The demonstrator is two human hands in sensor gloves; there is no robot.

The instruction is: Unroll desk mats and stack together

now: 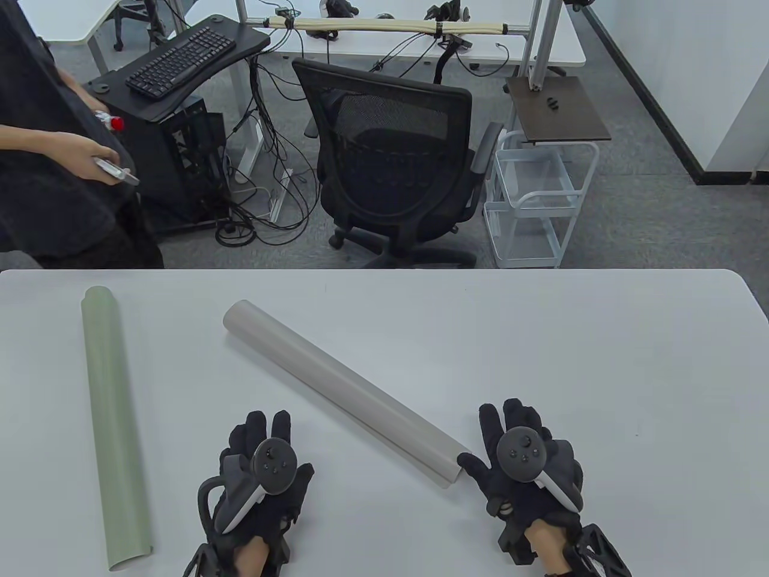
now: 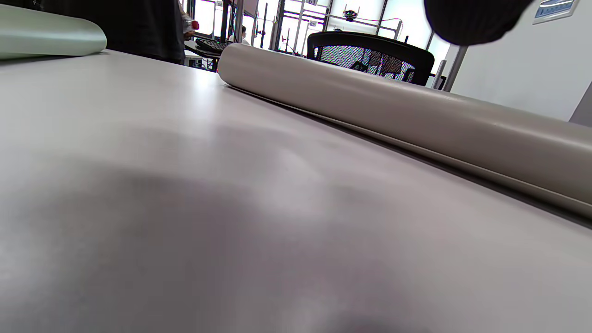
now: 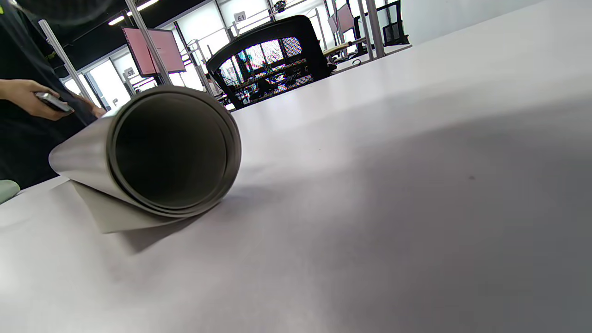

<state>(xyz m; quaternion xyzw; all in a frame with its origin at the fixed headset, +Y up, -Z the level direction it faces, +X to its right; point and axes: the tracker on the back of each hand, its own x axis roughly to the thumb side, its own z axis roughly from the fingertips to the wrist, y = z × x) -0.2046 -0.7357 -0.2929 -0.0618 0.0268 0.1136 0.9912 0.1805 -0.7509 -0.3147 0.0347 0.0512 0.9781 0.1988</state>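
Note:
A rolled grey desk mat [image 1: 336,387] lies diagonally across the white table [image 1: 541,360], from upper left to lower right. It shows in the left wrist view [image 2: 393,106] and end-on in the right wrist view [image 3: 171,150]. A rolled pale green mat [image 1: 114,427] lies at the left, also in the left wrist view [image 2: 46,32]. My left hand [image 1: 261,463] lies flat and empty on the table between the two rolls. My right hand [image 1: 522,457] lies flat with fingers spread, its thumb close to the grey roll's near end; I cannot tell whether it touches.
A person in black [image 1: 54,168] stands at the table's far left corner holding a small device. A black office chair [image 1: 396,162] and a white wire cart [image 1: 534,198] stand beyond the far edge.

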